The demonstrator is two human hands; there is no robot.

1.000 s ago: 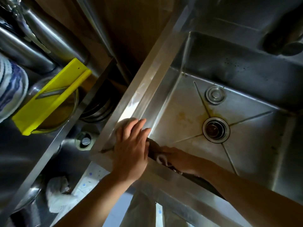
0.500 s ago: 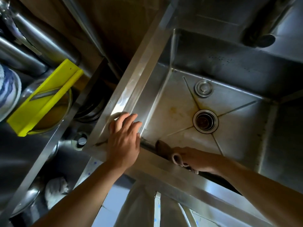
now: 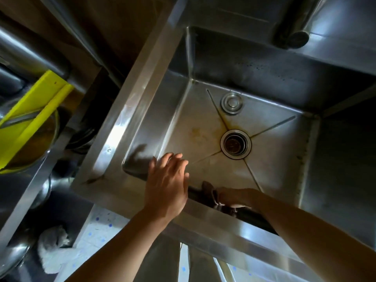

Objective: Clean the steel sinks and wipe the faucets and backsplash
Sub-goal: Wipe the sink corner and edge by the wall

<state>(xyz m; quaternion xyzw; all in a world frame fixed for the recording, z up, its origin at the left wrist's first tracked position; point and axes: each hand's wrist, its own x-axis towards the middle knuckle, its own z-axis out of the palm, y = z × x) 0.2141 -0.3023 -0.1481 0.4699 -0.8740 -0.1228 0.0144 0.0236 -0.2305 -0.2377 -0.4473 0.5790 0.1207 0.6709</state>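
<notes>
Right hand (image 3: 234, 197) down inside the steel sink (image 3: 203, 123) against the near wall, its grip clenched round a dark cloth (image 3: 208, 190) that sticks out just left of the fingers. Left hand (image 3: 167, 184) flat with fingers straight over the near rim, just left of the cloth. Drain (image 3: 235, 143) beyond the grip, plug (image 3: 232, 103) farther back.

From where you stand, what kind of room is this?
Probably a working kitchen's wash-up corner: a deep steel sink with a drain and loose plug, a faucet above, and steel bowls stacked on the shelf beside it.
</notes>
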